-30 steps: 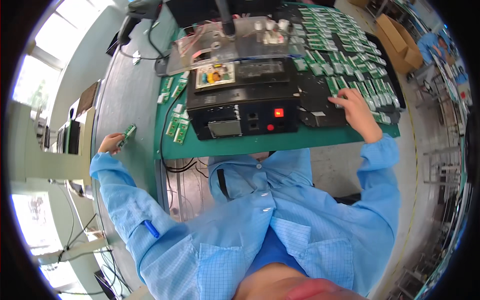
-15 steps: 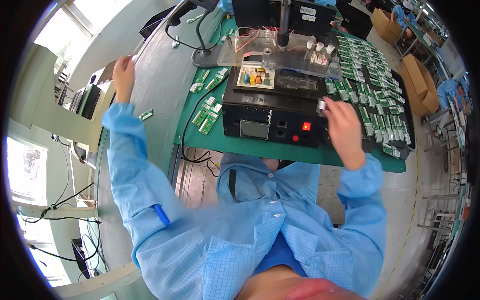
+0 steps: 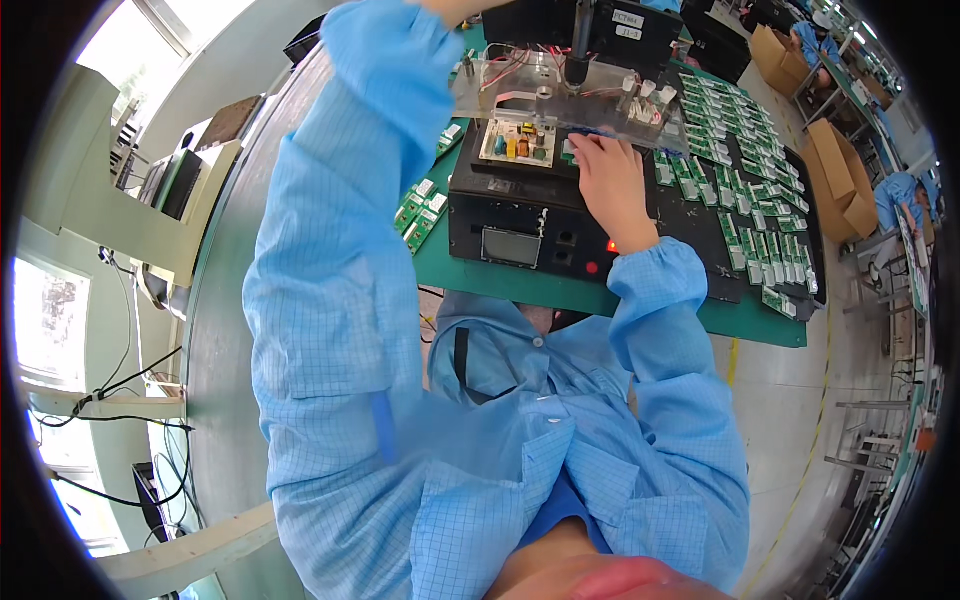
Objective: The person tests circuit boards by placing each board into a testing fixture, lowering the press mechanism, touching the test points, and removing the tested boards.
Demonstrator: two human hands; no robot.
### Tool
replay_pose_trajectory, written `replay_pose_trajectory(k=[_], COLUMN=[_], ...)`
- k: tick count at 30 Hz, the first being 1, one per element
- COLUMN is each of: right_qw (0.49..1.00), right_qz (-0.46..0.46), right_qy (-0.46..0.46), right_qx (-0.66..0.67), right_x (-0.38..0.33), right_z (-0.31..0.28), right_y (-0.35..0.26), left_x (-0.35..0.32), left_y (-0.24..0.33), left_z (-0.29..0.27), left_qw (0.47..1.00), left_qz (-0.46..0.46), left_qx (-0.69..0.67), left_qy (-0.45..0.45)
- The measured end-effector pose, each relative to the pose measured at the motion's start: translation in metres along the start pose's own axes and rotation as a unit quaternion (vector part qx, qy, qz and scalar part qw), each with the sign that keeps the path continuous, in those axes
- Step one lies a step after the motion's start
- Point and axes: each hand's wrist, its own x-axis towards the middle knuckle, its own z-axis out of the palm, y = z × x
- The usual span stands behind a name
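Note:
My right hand (image 3: pixel 615 185) is over the black test fixture (image 3: pixel 475 207), its fingers bent and the fingertips on a small green circuit board (image 3: pixel 568 150) in the recess. Most of that board is hidden under the fingers. Just left of it lies a pale board with coloured components (image 3: pixel 518 143). A clear plate (image 3: pixel 490 100) with wires and white knobs spans the fixture behind my fingers. My left arm reaches far forward, and only the base of my left hand (image 3: pixel 462 8) shows at the top edge. Its fingers are out of the picture.
Many small green boards (image 3: pixel 715 150) lie in rows on a black surface to the right. More boards (image 3: pixel 418 215) lie left of the fixture, partly behind my left sleeve. A grey bench (image 3: pixel 225 400) runs along the left. Cardboard boxes (image 3: pixel 840 175) and other people (image 3: pixel 905 195) are at far right.
My right hand has moved left from the fixture's right corner to the recess, where a green board now shows. My left hand has swung from the grey bench forward and right, to the top edge.

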Motion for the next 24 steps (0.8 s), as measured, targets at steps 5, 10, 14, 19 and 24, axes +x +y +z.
replay_pose_trajectory(k=[5, 10, 14, 19, 24], right_qw=[1.000, 0.994, 0.943, 0.938, 0.965], right_qz=[0.023, -0.031, -0.118, -0.055, -0.037], right_qy=[-0.019, 0.099, -0.030, -0.046, 0.008], right_qx=[0.001, -0.024, 0.310, 0.338, 0.261], right_x=[0.002, -0.017, -0.078, -0.113, -0.101], right_z=[0.000, -0.020, -0.050, -0.063, -0.071], right_y=[-0.002, -0.028, -0.059, -0.057, -0.029], left_x=[0.039, 0.039, 0.000, -0.059, -0.076], left_y=[-0.018, 0.005, 0.041, 0.052, 0.038], left_z=[0.034, 0.020, 0.024, 0.033, 0.037], left_qw=[0.906, 0.948, 0.970, 0.993, 0.975], left_qz=[-0.149, -0.067, 0.075, 0.061, 0.204], left_qx=[-0.393, -0.308, -0.216, -0.047, 0.051], left_qy=[-0.054, -0.043, 0.077, 0.088, 0.069])
